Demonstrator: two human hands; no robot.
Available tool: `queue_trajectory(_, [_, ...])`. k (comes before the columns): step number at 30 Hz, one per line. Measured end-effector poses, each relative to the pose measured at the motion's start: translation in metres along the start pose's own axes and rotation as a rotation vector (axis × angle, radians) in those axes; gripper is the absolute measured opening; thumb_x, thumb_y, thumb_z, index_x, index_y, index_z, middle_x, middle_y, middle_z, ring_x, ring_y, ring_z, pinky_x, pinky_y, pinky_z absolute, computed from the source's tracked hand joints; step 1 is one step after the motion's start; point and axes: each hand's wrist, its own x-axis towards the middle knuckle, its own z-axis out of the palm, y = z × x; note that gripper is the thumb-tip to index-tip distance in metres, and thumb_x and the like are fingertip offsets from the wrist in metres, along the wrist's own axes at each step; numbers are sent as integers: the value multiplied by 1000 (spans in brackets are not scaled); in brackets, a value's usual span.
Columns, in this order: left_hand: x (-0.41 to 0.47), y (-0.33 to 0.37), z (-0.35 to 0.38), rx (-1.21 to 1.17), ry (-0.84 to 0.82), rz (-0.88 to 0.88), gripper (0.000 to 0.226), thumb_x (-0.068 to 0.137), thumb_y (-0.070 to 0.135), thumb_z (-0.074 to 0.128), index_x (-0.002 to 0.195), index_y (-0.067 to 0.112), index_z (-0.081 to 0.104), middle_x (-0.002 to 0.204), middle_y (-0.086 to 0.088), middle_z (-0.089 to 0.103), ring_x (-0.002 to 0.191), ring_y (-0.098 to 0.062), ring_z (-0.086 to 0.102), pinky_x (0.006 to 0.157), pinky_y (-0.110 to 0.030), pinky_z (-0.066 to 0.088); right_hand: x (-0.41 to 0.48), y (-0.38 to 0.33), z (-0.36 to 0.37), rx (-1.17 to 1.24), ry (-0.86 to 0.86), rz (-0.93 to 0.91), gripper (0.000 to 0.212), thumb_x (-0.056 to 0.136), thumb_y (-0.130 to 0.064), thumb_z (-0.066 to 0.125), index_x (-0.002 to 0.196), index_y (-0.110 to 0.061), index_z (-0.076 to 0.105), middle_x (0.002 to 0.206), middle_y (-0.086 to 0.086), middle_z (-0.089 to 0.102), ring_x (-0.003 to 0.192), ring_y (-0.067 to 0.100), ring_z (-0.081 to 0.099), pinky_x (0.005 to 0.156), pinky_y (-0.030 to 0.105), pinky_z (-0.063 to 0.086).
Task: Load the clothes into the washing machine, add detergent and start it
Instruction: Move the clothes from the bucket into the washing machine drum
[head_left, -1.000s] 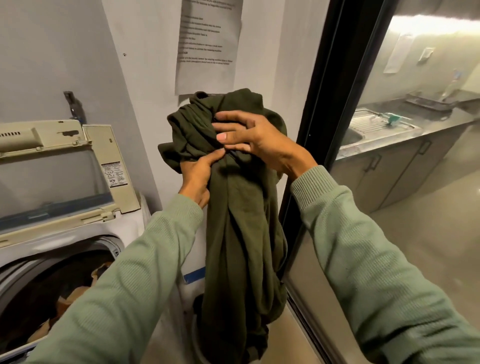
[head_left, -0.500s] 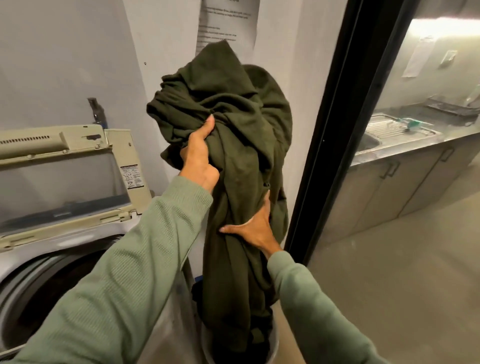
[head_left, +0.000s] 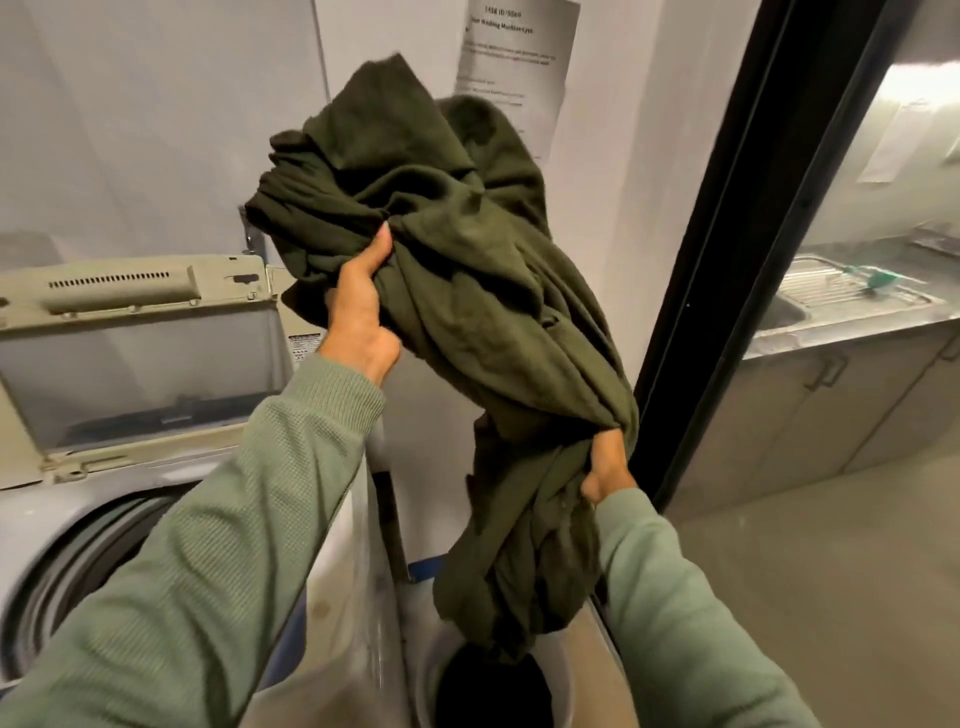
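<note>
A bunched dark green garment hangs in the air at the centre of the view. My left hand grips its upper bundle from the left. Lower down on the right, my right hand clutches a fold of the same cloth. The garment's tail dangles just above a white bucket on the floor. A top-loading washing machine stands at the left with its lid raised and its dark drum opening partly hidden by my left sleeve.
A black door frame runs down the right of the garment. Beyond it lie a steel sink and grey cabinets. A printed notice is stuck on the white wall behind. Bare floor stretches at the lower right.
My right hand left the top of the garment, went down and took hold of its lower part. My left hand raised the upper bundle, and the tail lifted out of the bucket.
</note>
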Motion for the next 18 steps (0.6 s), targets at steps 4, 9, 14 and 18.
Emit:
queue_trajectory(4, [12, -17, -26, 107, 143, 73, 75, 58, 25, 90, 124, 6, 59, 112, -8, 70, 101, -28, 68, 88, -46, 56, -12, -60, 15, 100, -47, -131, 61, 92, -66, 38, 129, -22, 60, 129, 10, 62, 114, 30, 59, 100, 45, 48])
queue_trajectory(9, [66, -74, -80, 304, 159, 83, 104, 34, 49, 93, 128, 20, 61, 120, -1, 68, 104, -25, 66, 94, -46, 53, -49, -145, 60, 171, -185, -303, 52, 99, -53, 33, 120, -15, 63, 111, 9, 71, 106, 27, 63, 89, 36, 54])
queue_trajectory(14, [17, -71, -52, 382, 32, -9, 52, 77, 22, 75, 126, 12, 63, 114, -4, 70, 103, -26, 66, 93, -43, 54, -81, -167, 108, -66, -304, -346, 55, 96, -53, 42, 124, -10, 63, 116, 17, 68, 111, 31, 63, 98, 42, 51])
queue_trajectory(18, [5, -65, -44, 499, -117, -26, 55, 70, 24, 67, 125, 17, 64, 111, -2, 72, 104, -26, 67, 92, -42, 54, -82, -151, 111, -560, -359, -536, 19, 101, -27, 47, 106, -14, 61, 94, 0, 66, 87, 14, 62, 82, 29, 54])
